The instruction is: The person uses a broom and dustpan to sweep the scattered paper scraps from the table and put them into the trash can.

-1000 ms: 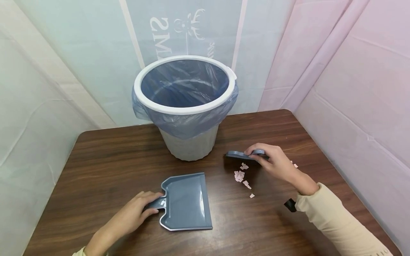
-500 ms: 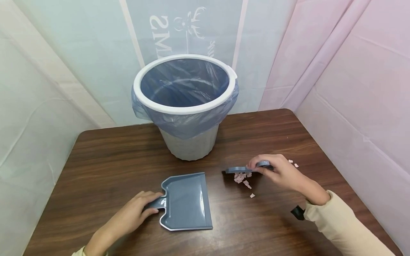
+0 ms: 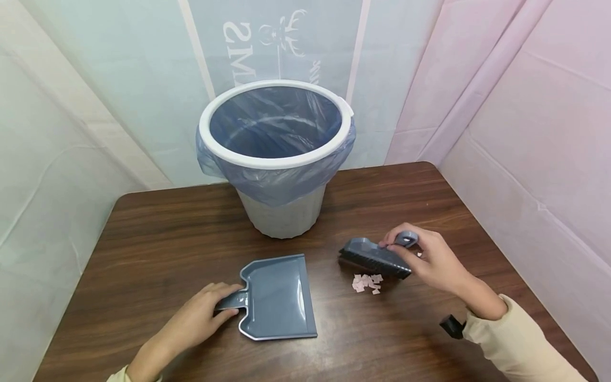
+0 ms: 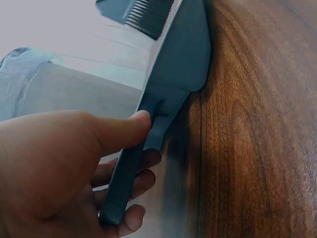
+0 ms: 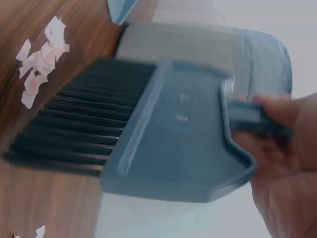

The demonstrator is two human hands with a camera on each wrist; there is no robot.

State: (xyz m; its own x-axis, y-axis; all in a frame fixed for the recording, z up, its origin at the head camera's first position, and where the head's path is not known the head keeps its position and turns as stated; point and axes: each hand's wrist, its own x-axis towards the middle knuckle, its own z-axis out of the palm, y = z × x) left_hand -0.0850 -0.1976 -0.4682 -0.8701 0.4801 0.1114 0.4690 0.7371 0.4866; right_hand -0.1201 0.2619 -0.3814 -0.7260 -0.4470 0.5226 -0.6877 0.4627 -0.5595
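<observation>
My left hand (image 3: 198, 315) grips the short handle of a blue-grey dustpan (image 3: 279, 300), which lies on the table with its flat lip toward the right. In the left wrist view the thumb (image 4: 121, 131) presses on top of the handle while the fingers curl beneath. A matching hand brush (image 3: 372, 254) with dark bristles (image 5: 84, 119) is in my right hand (image 3: 429, 260), held by its handle. Tilted, the brush hovers or rests just behind a small heap of pale pink paper scraps (image 3: 366, 283); whether its bristles touch the table is unclear. The dustpan and scraps are apart.
A white-rimmed waste bin (image 3: 284, 212) with a bluish liner bag stands at the back of the wooden table (image 3: 157, 239). One stray scrap (image 3: 419, 254) lies by the right hand. Pale cloth walls (image 3: 534, 159) enclose the back and sides.
The brush has come nearer to me and a little right, then tipped so its bristles show. The scraps are bunched more tightly and nearer. The dustpan has hardly moved.
</observation>
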